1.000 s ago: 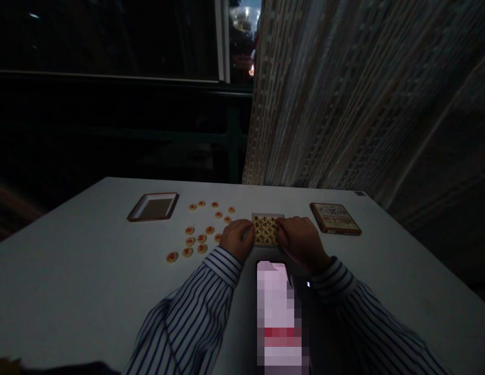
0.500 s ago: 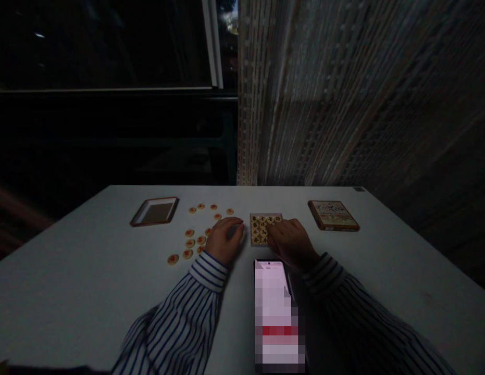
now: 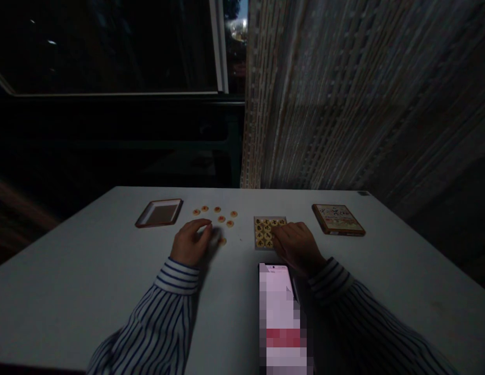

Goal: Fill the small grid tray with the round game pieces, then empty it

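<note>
My left hand (image 3: pixel 189 244) is low over the white table, palm down, with curved fingers and a gap between thumb and forefinger. Just right of its thumb lies a red-marked Chinese chess piece (image 3: pixel 223 241); whatever is under the palm is hidden. Several more red-marked pieces (image 3: pixel 221 219) are scattered beyond the fingertips. In the middle, a shallow box (image 3: pixel 270 248) holds rows of dark-marked Chinese chess pieces (image 3: pixel 259 235). My right hand (image 3: pixel 299 246) has its fingers curled down over the box's right side, hiding the pieces there; what they grip cannot be seen.
A lit phone (image 3: pixel 283 312) lies in front of the box, its screen blurred. At the back left is an open tray-like lid (image 3: pixel 159 212). A printed flat box (image 3: pixel 338 219) lies at the right. Behind the white table (image 3: pixel 383 291) hangs a string curtain (image 3: pixel 297 104).
My left hand has moved left, away from the box and over where red-marked pieces lay; they are now covered. My right hand stays at the box. The view has shifted slightly.
</note>
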Motion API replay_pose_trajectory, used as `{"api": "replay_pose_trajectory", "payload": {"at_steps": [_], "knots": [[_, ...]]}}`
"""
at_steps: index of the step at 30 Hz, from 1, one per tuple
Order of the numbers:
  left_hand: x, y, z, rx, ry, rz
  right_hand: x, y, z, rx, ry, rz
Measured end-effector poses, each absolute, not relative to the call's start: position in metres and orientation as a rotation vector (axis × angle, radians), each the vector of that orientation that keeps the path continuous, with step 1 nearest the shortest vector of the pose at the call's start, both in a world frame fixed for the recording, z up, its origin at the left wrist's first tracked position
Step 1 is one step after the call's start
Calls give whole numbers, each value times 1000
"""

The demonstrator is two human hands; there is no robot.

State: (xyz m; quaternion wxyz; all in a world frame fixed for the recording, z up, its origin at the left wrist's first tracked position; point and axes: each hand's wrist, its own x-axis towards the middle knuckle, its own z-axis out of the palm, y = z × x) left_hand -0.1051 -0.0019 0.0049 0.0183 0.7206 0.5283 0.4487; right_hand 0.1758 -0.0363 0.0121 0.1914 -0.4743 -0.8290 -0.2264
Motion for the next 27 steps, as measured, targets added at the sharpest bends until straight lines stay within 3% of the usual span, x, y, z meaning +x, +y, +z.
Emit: {"api": "replay_pose_trajectory", "payload": {"at_steps": [12,27], "knots": [[-145,0,2,2137,1944,1549,174,-33,18,-1361,-2300,-609],[-163,-5,10,2121,2049,1616,96,-24,67,-1304,-2430,-221]]}}
